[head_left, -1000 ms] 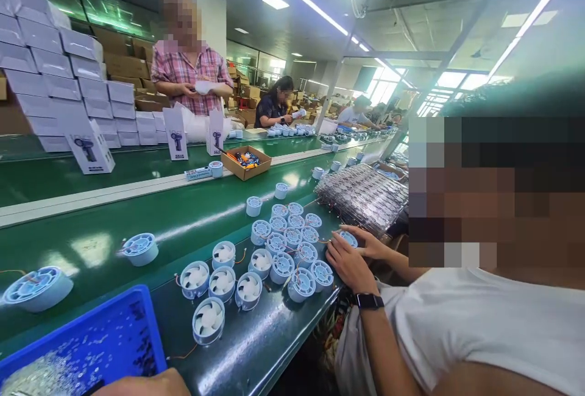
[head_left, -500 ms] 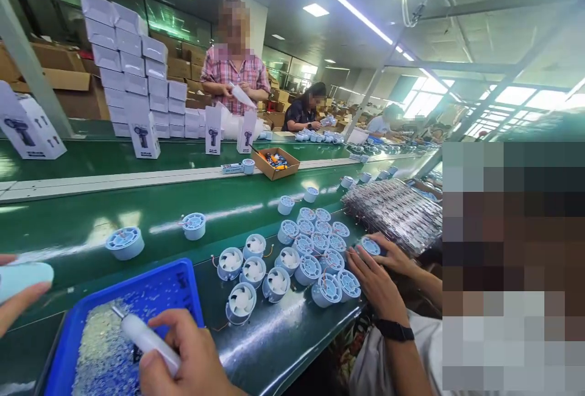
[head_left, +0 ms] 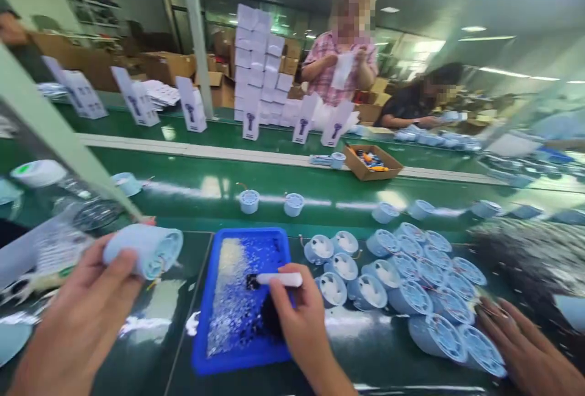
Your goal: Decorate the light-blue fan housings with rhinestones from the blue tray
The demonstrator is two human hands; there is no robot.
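My left hand [head_left: 77, 323] holds a pale blue round fan housing [head_left: 144, 250] above the green table, its open end facing right. My right hand [head_left: 299, 320] grips a white pen-shaped tool [head_left: 278, 278] over a blue tray [head_left: 242, 359] of small shiny screws; the tool's dark tip points left into the screws. Right of the tray lies a cluster of several pale blue fan housings [head_left: 388, 274], some showing white blades.
A co-worker's hand [head_left: 525, 347] rests at the lower right by the fan cluster. Loose fan housings [head_left: 249, 201] sit on the green conveyor [head_left: 205, 186]. A cardboard box [head_left: 372, 161], white product boxes [head_left: 192, 103] and people stand beyond.
The view has swung left. My left hand has brought the blue housing up in front of me, and my right hand has moved the white tool over the tray's screws.
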